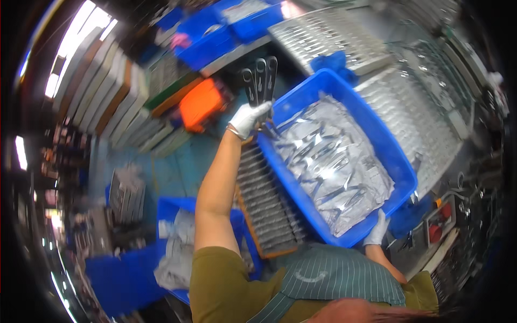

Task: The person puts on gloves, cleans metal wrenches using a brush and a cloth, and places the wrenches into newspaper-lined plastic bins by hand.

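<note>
My left hand (245,119), in a white glove, is closed around three metal wrenches (260,81), which stick up fanned out with holes at their handle ends. Their lower ends are blurred near the left rim of a large blue bin (368,102). On crumpled grey-white wrapping (371,172) inside the bin lie several shiny metal tools (323,153), too blurred by glare to tell apart. My right hand (378,230), also gloved in white, grips the bin's near right corner, its fingers at the rim.
A rack with ridged rows (269,199) stands left of the bin, with another blue bin (177,203) beyond it. Perforated metal sheets (425,124) lie to the right. An orange box (201,105) and stacked boards (110,89) are at far left. Blue bins (204,46) stand behind.
</note>
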Motion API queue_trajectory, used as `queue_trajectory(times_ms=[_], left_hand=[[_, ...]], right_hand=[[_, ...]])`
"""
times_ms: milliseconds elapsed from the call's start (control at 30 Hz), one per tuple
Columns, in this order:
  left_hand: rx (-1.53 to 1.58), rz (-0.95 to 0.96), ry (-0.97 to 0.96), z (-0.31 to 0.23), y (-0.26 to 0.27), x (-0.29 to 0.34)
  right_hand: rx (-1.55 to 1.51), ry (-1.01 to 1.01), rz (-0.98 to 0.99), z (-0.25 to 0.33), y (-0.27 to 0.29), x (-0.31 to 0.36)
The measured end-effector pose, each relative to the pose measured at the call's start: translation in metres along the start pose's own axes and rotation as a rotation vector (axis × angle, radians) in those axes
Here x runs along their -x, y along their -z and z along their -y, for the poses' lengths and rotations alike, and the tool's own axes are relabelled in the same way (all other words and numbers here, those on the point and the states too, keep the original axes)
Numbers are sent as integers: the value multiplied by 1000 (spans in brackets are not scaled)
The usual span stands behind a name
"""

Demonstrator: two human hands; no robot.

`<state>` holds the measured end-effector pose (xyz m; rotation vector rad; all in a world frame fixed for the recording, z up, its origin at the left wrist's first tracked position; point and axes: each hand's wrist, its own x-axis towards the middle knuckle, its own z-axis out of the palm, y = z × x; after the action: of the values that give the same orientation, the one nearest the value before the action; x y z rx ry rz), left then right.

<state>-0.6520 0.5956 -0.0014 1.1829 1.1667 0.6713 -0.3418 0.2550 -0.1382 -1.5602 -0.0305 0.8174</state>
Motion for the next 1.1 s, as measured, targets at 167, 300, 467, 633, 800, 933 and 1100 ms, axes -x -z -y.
queue_trajectory(times_ms=[167, 300, 467, 633, 800, 933, 1100], left_hand=[[438, -195, -116, 9, 53, 140], [570, -526, -266, 37, 79, 287], [468, -1011, 72, 42, 74, 433], [-427, -1331, 519, 150, 136, 606], [-433, -1382, 1175, 236, 117, 687], [59, -1112, 1097, 331, 101, 768], [390, -1210, 758, 248, 64, 675]], right_hand=[[-12, -82, 227, 27, 15, -5], [153, 352, 385, 81, 11, -2], [533, 342, 1036, 116, -49, 79], [819, -124, 1733, 27, -131, 168], [901, -740, 1784, -48, -167, 255], [1068, -398, 1589, -143, -178, 305], [1027, -321, 1342, -182, -217, 305]])
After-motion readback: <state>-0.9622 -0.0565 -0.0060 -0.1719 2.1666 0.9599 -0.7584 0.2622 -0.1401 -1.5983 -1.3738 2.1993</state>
